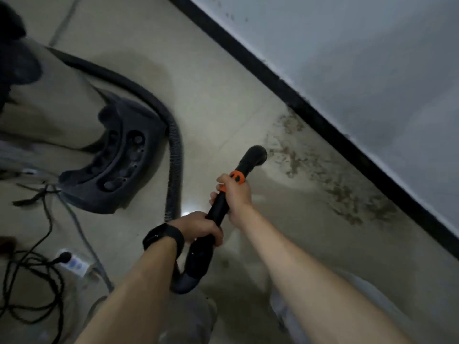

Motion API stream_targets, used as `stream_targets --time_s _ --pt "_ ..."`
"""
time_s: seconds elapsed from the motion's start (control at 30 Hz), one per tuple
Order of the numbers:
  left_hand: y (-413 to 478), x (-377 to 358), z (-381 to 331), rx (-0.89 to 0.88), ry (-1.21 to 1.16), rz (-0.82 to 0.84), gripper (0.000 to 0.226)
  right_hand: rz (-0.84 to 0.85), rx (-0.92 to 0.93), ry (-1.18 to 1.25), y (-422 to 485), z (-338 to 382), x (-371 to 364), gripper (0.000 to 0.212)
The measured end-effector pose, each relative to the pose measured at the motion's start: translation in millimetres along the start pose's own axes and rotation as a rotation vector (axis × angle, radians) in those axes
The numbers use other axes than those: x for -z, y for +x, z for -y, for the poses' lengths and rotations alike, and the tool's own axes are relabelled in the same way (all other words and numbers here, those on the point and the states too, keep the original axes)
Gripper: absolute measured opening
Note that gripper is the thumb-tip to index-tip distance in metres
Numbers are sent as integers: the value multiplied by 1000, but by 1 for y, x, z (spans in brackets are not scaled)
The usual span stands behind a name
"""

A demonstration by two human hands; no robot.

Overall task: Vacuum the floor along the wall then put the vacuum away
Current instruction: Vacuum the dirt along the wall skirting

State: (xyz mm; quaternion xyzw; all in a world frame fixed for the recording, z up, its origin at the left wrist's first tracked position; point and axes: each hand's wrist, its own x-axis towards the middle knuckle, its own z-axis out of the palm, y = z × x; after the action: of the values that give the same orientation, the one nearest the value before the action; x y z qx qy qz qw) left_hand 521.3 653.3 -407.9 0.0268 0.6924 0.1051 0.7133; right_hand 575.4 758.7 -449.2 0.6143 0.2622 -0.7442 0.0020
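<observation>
A black vacuum wand (pixel 218 209) with orange collars runs from my hands toward the wall. Its round nozzle (pixel 255 155) sits on the pale floor at the near edge of a brown debris patch (pixel 323 177) lying along the black baseboard (pixel 310 115). My right hand (pixel 236 192) grips the wand just below the orange collar. My left hand (pixel 198 227), with a black band on the wrist, grips the curved handle lower down. A ribbed black hose (pixel 173 155) loops from the handle back to the vacuum body (pixel 116 155) standing on the floor at the left.
A white power strip (pixel 74 263) with a plug and tangled black cables (pixel 32 281) lies on the floor at lower left. A grey wall (pixel 360 58) rises above the baseboard. My legs show at the bottom of the view.
</observation>
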Motion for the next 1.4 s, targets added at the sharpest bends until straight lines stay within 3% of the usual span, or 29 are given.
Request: stream_targets --time_s 0.13,0.2,0.27,0.5,0.6,0.73,0.83,0.9,0.93,1.1,1.27,1.4 --pt "-58 -51 -55 -5 79 -46 11 -96 53 -5 -75 54 48 22" --pt "-81 -68 -71 8 155 -58 26 -114 51 36 -109 72 66 12" --pt "-101 -82 -81 6 244 -51 35 -123 5 130 -136 82 86 18" --pt "-140 -138 -117 14 651 135 35 -150 -28 372 -205 80 169 22" --pt "-148 -168 -124 7 789 162 39 -47 52 337 -225 82 187 5" --pt "-155 -178 -136 -143 890 69 43 112 40 345 -229 108 196 17" --pt "-154 -169 -156 -244 1012 -137 36 194 33 337 -211 134 199 16" --pt "-138 -159 -171 -273 1022 -247 30 164 58 300 -182 148 196 5" --pt "-124 -154 -178 -272 999 -277 29 135 79 262 -162 151 192 11" --pt "-24 -134 -192 -225 922 -370 31 27 263 91 -49 139 177 17" --pt "68 -113 -182 -204 861 -388 30 123 275 -19 51 118 174 14" --pt "133 -96 -170 -260 543 -408 26 105 293 -115 119 107 166 22"
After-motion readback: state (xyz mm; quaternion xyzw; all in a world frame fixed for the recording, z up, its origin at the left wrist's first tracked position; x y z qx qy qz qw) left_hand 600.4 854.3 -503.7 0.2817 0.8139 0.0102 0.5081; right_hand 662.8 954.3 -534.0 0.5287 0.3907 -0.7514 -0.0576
